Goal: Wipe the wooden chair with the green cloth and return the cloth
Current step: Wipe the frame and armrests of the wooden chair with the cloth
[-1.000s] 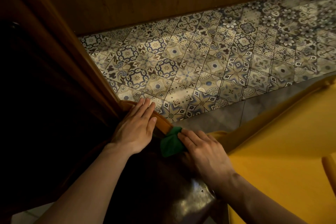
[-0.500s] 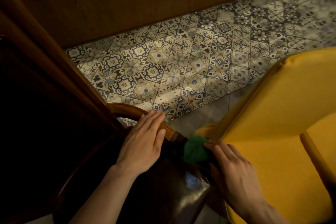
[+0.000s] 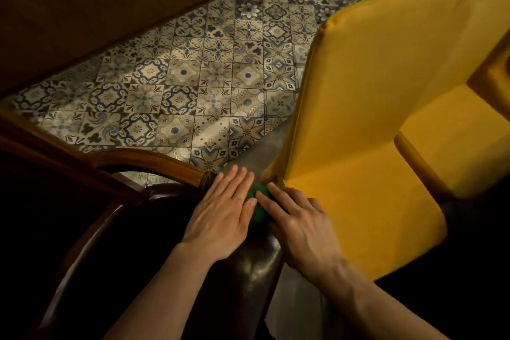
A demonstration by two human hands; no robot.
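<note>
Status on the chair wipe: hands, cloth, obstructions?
Left hand flat on the wooden chair. Right hand pressing the green cloth at the seat corner. Yellow chair close beside.

Your left hand lies flat on the wooden chair at its armrest end; right hand presses the green cloth btwn both hands. Yellow armchair just beside, patterned tile floor behind.

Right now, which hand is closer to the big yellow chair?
The right hand. It lies just beside the yellow chair seat's near corner, on the green cloth. The left hand lies farther off, on the wooden chair.
</note>
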